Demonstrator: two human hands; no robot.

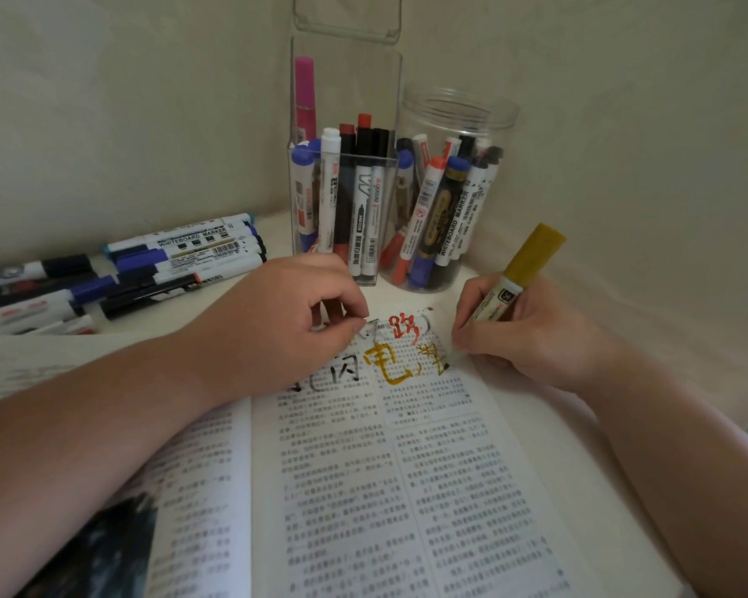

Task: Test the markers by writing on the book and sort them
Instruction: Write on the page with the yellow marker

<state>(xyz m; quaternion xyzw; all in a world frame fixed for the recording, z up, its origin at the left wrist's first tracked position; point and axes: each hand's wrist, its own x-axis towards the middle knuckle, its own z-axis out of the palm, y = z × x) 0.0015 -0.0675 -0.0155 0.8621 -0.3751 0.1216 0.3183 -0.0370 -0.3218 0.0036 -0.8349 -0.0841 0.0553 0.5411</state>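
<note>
Item: mustard-yellow, white-barrelled marker (532,252), pinched in the right hand (527,338), tip down near the far right corner of the open printed book (363,468), beside yellow, red and black test characters.

Left hand (294,312): curled on the page's far edge; whether it pinches anything, I cannot tell.

Beyond, at the table's (558,429) far edge: square clear holder (342,200), round clear jar (456,123). Loose markers (126,269) at its left edge.

Step, as I judge: testing. The next move probably calls for lifting the tip and choosing a container.
</note>
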